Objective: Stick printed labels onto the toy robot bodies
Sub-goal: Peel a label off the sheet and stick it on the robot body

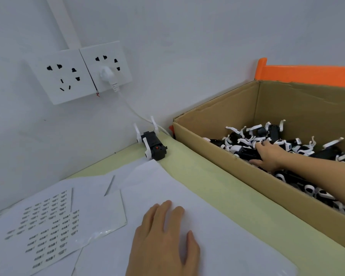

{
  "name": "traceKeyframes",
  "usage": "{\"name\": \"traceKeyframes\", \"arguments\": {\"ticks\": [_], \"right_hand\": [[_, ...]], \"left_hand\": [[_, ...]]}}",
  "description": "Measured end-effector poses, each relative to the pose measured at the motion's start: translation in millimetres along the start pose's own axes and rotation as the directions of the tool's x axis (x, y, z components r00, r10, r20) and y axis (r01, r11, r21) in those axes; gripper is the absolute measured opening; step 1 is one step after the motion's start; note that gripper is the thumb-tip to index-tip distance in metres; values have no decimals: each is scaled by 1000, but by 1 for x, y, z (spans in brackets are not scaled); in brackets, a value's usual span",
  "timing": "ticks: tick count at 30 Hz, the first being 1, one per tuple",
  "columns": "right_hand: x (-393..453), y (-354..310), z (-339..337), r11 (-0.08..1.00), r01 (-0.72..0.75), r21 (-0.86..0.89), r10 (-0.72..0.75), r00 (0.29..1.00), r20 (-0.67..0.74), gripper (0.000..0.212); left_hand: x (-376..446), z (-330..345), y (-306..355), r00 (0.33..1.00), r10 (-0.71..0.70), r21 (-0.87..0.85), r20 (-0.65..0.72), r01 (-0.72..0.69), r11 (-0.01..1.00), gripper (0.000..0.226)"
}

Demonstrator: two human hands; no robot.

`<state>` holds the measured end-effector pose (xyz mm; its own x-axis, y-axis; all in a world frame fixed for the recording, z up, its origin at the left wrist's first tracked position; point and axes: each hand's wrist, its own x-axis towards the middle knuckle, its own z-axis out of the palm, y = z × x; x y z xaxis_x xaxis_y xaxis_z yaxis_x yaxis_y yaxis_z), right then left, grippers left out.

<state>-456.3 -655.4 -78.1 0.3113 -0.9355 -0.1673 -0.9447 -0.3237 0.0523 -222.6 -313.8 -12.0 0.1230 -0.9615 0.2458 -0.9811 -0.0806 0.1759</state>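
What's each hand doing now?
Left hand: open, flat on white paper sheet.
Right hand: open, reaching among black-and-white plastic toy robots.

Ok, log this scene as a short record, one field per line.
left hand: flat on white paper, holding nothing
right hand: inside cardboard box, fingers spread on the toy robots
loose robot: on the table by the wall corner
label sheets: lower left, beside the left hand
plug: in the right wall socket
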Motion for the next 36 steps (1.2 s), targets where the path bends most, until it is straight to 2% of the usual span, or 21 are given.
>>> {"name": "traceKeyframes", "arguments": {"ticks": [3,7,10,13,15,17,20,22,23,26,27,29,31,33,34,36], "right_hand": [[-6,3,-5,999,49,-1,-49,999,4,59],[-11,-3,-9,998,12,-54,-13,1000,-5,50],[-11,-13,-13,997,44,-66,-41,998,41,43],[-21,-10,-23,997,18,80,-28,992,122,53],[-30,-6,-30,984,-6,175,-14,993,114,56],[-35,-7,-40,968,2,250,-7,1000,20,52],[-49,-17,-69,933,35,357,44,977,-210,42],[-66,-29,-96,901,89,425,97,913,-396,40],[-77,-38,-109,883,131,451,127,858,-497,39],[-121,-75,-140,805,298,513,215,659,-720,36],[-139,-93,-145,764,367,531,231,614,-755,34],[-176,-133,-147,673,491,553,230,572,-788,33],[-208,-175,-133,604,566,561,170,596,-785,32],[-234,-218,-111,546,593,592,64,675,-735,36],[-245,-237,-100,518,595,615,6,716,-698,38],[-260,-271,-83,478,596,645,-113,770,-628,42]], "left_hand": [[0,1,-1,1000,6,-4,4,-6,1000,46],[-4,0,0,1000,0,-25,15,1,1000,47],[-7,2,-2,999,-29,-43,24,30,999,48],[-9,6,1,996,-78,-54,51,81,995,72],[-10,6,1,995,-93,-85,41,96,992,70],[-10,2,2,994,-106,-124,1,105,987,63],[-12,6,1,989,-99,-200,114,120,972,60],[-11,5,0,987,-131,-283,89,151,947,51],[-12,4,0,986,-149,-337,81,168,926,47],[-13,-6,-4,971,-231,-551,65,228,803,31],[-15,-11,-4,960,-274,-635,57,246,732,26],[-18,-20,-7,921,-390,-796,14,246,553,27],[-23,-28,-12,845,-532,-927,-57,153,342,35],[-29,-37,-16,751,-649,-986,-121,-17,165,45],[-31,-44,-17,708,-688,-988,-156,-99,122,45],[-35,-59,-21,638,-737,-970,-226,-215,111,35]]}}
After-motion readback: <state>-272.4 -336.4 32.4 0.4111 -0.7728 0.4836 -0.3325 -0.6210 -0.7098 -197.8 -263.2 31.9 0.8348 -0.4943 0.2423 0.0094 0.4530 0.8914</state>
